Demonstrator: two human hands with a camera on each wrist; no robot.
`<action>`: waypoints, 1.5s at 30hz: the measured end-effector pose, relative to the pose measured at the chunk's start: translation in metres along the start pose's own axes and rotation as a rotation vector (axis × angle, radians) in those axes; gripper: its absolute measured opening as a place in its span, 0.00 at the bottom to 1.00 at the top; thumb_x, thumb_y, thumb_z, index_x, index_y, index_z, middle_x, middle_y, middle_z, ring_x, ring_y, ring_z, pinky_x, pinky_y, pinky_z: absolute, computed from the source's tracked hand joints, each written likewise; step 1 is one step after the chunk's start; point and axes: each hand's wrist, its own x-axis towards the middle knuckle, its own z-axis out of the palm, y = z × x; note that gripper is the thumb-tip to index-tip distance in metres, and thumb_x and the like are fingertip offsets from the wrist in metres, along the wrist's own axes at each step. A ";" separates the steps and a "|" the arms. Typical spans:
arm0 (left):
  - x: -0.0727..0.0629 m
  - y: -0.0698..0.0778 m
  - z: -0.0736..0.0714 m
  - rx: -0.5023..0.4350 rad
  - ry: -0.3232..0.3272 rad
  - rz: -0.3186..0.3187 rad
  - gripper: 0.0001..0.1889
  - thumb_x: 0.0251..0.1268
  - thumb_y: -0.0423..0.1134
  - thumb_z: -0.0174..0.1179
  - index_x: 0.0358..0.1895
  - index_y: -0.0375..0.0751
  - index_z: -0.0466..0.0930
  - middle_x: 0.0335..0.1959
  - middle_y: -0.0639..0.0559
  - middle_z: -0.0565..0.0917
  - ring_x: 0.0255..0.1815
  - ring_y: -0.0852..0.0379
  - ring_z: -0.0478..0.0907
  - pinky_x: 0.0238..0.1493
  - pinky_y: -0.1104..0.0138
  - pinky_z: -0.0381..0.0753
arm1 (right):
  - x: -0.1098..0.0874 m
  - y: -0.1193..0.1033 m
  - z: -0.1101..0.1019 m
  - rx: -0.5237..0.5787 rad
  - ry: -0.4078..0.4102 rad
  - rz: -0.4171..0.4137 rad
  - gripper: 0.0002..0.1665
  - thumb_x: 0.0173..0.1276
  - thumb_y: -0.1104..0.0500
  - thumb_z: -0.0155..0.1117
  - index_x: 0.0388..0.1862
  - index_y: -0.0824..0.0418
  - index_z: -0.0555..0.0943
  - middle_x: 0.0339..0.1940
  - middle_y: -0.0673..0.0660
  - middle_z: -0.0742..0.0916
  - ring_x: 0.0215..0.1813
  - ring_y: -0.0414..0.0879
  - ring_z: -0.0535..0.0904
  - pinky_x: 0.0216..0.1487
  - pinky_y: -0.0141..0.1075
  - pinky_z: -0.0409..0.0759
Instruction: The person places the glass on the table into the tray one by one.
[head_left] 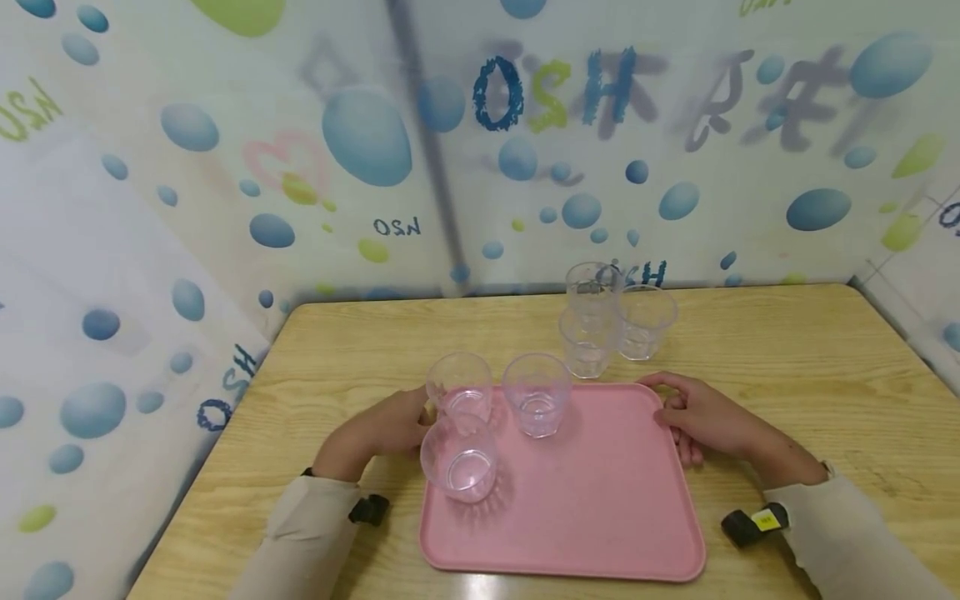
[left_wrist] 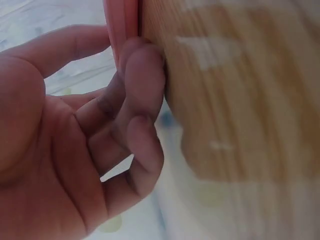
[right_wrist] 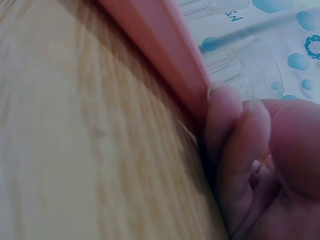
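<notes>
A pink tray (head_left: 592, 500) lies on the wooden table with three clear cups on its left half: a front cup (head_left: 467, 475), a back-left cup (head_left: 468, 400) and another cup (head_left: 538, 404) beside that one. My left hand (head_left: 390, 425) grips the tray's left edge, partly hidden behind the cups; in the left wrist view its fingers (left_wrist: 145, 80) curl against the pink rim. At the back right corner, my right hand (head_left: 708, 412) holds the rim. Its curled fingertips (right_wrist: 225, 107) press against the tray's side in the right wrist view.
Behind the tray, three more clear cups stand grouped on the table: a rear cup (head_left: 592, 287), a front one (head_left: 587, 346) and a right one (head_left: 645, 321). A patterned wall (head_left: 480, 192) borders the table's (head_left: 360, 333) back edge.
</notes>
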 end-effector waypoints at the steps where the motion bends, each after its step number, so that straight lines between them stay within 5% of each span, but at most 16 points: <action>1: 0.000 0.000 0.000 0.003 -0.002 0.013 0.30 0.68 0.39 0.60 0.72 0.43 0.63 0.15 0.55 0.73 0.14 0.60 0.68 0.19 0.68 0.67 | 0.000 0.001 0.000 0.006 -0.003 -0.003 0.32 0.78 0.61 0.52 0.77 0.61 0.59 0.23 0.59 0.80 0.13 0.43 0.78 0.16 0.42 0.80; 5: 0.003 0.000 0.002 0.030 0.019 0.051 0.15 0.67 0.40 0.60 0.52 0.40 0.73 0.16 0.57 0.72 0.15 0.62 0.67 0.18 0.69 0.67 | 0.000 0.004 -0.001 0.033 -0.029 -0.018 0.32 0.80 0.60 0.51 0.78 0.62 0.57 0.24 0.60 0.80 0.13 0.42 0.78 0.17 0.42 0.80; 9: 0.006 -0.001 0.003 0.040 0.048 0.070 0.09 0.64 0.38 0.61 0.36 0.42 0.69 0.16 0.58 0.70 0.15 0.63 0.65 0.18 0.70 0.64 | 0.001 0.006 -0.001 0.045 -0.042 -0.020 0.33 0.80 0.59 0.51 0.79 0.61 0.56 0.24 0.59 0.80 0.14 0.42 0.79 0.17 0.42 0.80; 19: 0.007 -0.004 0.004 0.021 0.053 0.098 0.09 0.63 0.39 0.63 0.37 0.42 0.71 0.17 0.59 0.71 0.19 0.62 0.66 0.21 0.69 0.66 | 0.000 0.001 -0.002 0.029 0.018 -0.002 0.36 0.78 0.57 0.55 0.79 0.62 0.55 0.23 0.58 0.80 0.16 0.45 0.80 0.20 0.43 0.82; 22: 0.008 -0.005 0.005 0.026 0.056 0.106 0.08 0.63 0.38 0.62 0.36 0.43 0.72 0.18 0.59 0.72 0.21 0.62 0.68 0.24 0.68 0.69 | -0.005 -0.009 -0.004 0.011 0.138 0.002 0.35 0.78 0.58 0.54 0.78 0.63 0.55 0.25 0.59 0.80 0.20 0.47 0.81 0.24 0.43 0.83; 25: 0.008 -0.007 0.005 0.039 0.055 0.126 0.08 0.65 0.38 0.62 0.40 0.43 0.73 0.20 0.59 0.75 0.25 0.61 0.70 0.28 0.68 0.72 | -0.011 -0.024 -0.010 -0.066 0.341 -0.027 0.32 0.79 0.57 0.52 0.77 0.63 0.58 0.33 0.64 0.81 0.28 0.51 0.85 0.30 0.42 0.85; 30: 0.008 -0.010 0.004 0.065 0.050 0.156 0.13 0.67 0.39 0.61 0.51 0.41 0.72 0.25 0.58 0.78 0.31 0.59 0.73 0.36 0.66 0.74 | -0.013 -0.049 -0.022 -0.262 0.592 -0.091 0.36 0.79 0.48 0.53 0.78 0.61 0.58 0.59 0.71 0.76 0.59 0.64 0.78 0.52 0.54 0.83; 35: 0.008 -0.013 0.003 0.066 0.045 0.160 0.21 0.67 0.41 0.61 0.59 0.39 0.70 0.27 0.57 0.78 0.33 0.57 0.73 0.37 0.65 0.74 | 0.006 -0.062 -0.030 -0.304 0.545 -0.098 0.48 0.76 0.48 0.58 0.83 0.59 0.45 0.78 0.74 0.58 0.75 0.73 0.57 0.67 0.68 0.63; 45: 0.008 -0.012 0.005 0.061 0.050 0.147 0.27 0.67 0.41 0.62 0.66 0.37 0.66 0.32 0.55 0.81 0.37 0.56 0.75 0.44 0.62 0.75 | 0.026 -0.071 -0.039 -0.378 0.374 -0.037 0.60 0.72 0.43 0.62 0.83 0.51 0.31 0.83 0.67 0.44 0.78 0.74 0.50 0.67 0.72 0.60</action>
